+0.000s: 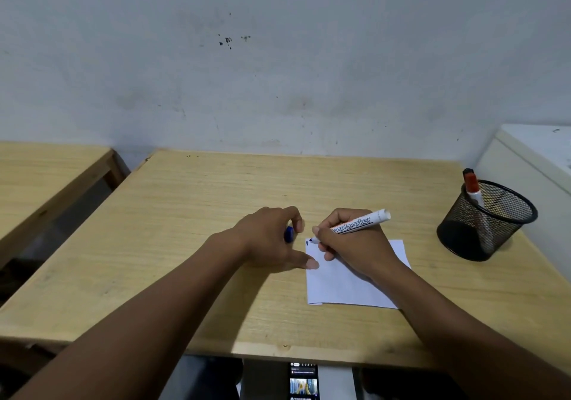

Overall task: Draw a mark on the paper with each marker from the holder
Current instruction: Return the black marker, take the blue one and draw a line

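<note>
Left hand: closed around blue cap, thumb on paper's left edge | Right hand: grips blue marker, tip touching paper at far-left corner, centre table | Far right: mesh holder containing red marker.

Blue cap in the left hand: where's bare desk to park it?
Bare desk lies left of the left hand and behind both hands toward the wall. A narrower strip separates the paper from the mesh holder. It is crowded where the right hand writes with the marker.
</note>
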